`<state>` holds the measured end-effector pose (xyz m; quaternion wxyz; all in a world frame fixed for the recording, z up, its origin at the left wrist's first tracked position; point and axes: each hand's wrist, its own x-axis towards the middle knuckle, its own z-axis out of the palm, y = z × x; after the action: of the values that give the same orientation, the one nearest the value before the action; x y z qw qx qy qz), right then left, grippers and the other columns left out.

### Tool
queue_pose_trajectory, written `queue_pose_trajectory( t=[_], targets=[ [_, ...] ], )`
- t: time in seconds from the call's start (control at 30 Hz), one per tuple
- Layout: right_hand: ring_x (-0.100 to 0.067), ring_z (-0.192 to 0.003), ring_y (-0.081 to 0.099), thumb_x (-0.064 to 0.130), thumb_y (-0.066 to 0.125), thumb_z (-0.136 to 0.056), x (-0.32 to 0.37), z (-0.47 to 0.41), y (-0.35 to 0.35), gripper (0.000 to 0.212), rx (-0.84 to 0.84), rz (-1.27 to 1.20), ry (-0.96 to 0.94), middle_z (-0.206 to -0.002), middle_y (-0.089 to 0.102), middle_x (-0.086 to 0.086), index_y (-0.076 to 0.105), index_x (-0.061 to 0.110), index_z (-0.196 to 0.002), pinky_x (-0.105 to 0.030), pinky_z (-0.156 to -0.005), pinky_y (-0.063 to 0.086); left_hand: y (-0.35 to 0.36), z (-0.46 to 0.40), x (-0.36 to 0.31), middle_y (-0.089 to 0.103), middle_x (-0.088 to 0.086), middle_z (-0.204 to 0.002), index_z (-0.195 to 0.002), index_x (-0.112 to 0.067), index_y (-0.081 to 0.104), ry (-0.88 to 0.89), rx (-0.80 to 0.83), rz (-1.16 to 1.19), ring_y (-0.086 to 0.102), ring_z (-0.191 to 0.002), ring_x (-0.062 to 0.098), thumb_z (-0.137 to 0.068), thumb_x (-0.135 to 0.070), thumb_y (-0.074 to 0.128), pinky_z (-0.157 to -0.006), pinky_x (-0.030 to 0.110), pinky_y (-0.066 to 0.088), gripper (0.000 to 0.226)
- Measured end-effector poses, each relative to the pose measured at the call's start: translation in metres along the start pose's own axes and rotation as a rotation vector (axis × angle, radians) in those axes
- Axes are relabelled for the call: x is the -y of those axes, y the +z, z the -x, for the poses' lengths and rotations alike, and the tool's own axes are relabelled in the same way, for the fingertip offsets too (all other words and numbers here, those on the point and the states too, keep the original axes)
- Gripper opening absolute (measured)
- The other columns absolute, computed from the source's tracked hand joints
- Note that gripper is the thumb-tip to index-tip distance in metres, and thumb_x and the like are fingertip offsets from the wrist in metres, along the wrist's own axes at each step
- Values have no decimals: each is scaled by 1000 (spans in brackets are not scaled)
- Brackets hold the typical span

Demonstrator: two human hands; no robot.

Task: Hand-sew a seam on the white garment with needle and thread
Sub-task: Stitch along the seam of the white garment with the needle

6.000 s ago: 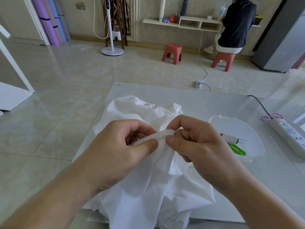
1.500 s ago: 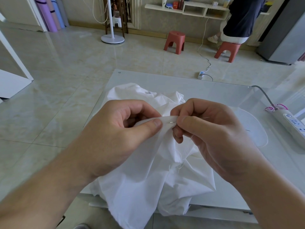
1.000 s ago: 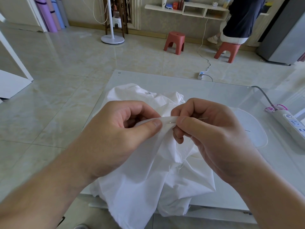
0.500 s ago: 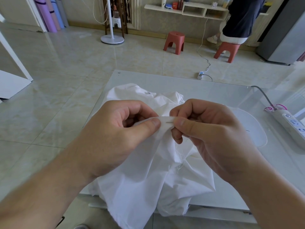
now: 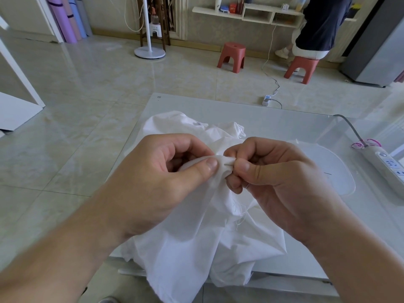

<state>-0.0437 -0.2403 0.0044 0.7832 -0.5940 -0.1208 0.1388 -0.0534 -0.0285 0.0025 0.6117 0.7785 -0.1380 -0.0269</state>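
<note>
Pinching a small gathered fold of the crumpled white cotton garment [image 5: 196, 241] between thumb and curled fingers, the left hand [image 5: 157, 178] meets the right hand [image 5: 277, 178], whose thumb and forefinger clamp the same fold from the other side; no needle shows there. A thin white thread [image 5: 241, 217] trails below the right fingers. The garment lies on the pale glass table [image 5: 273, 123] and hangs over its near edge, with a white power strip [image 5: 384, 165] well off to the right.

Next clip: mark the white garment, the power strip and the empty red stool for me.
white garment [image 5: 190, 254], head view, on the cloth hanging below the hands.
power strip [image 5: 387, 166], head view, on its white top face.
red stool [image 5: 232, 48], head view, on its seat.
</note>
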Motion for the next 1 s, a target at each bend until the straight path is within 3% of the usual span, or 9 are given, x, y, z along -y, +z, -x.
queue_pose_trajectory(
  t=[0.1, 0.23, 0.37, 0.63, 0.8, 1.0],
  targets=[
    [-25, -63, 58, -9, 62, -81, -2, 0, 2, 16, 5, -58, 14, -82, 61, -19, 66, 2, -70, -29, -63, 50, 1, 1, 0, 80, 1, -91, -92, -26, 81, -6, 9, 13, 77, -90, 20, -88, -36, 72, -88, 39, 61, 13],
    [-24, -63, 59, -9, 61, -81, -4, 0, 3, 15, 8, -117, 28, -82, 62, -17, 65, 1, -70, -29, -62, 51, 2, 1, -3, 81, 0, -92, -91, -27, 81, -7, 10, 39, 78, -91, 18, -92, -37, 80, -88, 35, 59, 9],
    [-23, -65, 61, -7, 63, -81, -5, 1, 4, 15, -3, -98, 28, -82, 62, -16, 66, 2, -70, -27, -63, 51, 4, 1, -3, 82, 3, -91, -91, -23, 82, -19, 3, 91, 79, -92, 20, -88, -33, 75, -89, 36, 59, 12],
    [-23, -62, 47, 9, 78, -79, -5, 2, 2, 8, -90, 154, 16, -79, 59, -9, 72, 5, -73, -29, -60, 44, 5, -2, 1, 80, 2, -86, -88, -21, 82, -20, -18, 145, 76, -84, 14, -87, -29, 83, -79, 21, 58, 9],
    [-29, -73, 51, 11, 73, -83, 0, 3, -7, 10, -78, 290, 11, -89, 76, -6, 82, 13, -86, -38, -72, 45, 2, -4, 3, 80, 1, -85, -87, -21, 82, -22, -56, 169, 72, -82, 12, -80, -31, 81, -78, 19, 56, 12],
    [-28, -68, 57, 9, 72, -78, 0, 3, -8, 19, -128, 405, -62, -78, 72, -10, 85, 21, -86, -36, -77, 50, 3, -4, 2, 78, 0, -83, -87, -23, 83, -54, -30, 140, 71, -80, 11, -81, -33, 80, -78, 20, 56, 12]
  ],
)
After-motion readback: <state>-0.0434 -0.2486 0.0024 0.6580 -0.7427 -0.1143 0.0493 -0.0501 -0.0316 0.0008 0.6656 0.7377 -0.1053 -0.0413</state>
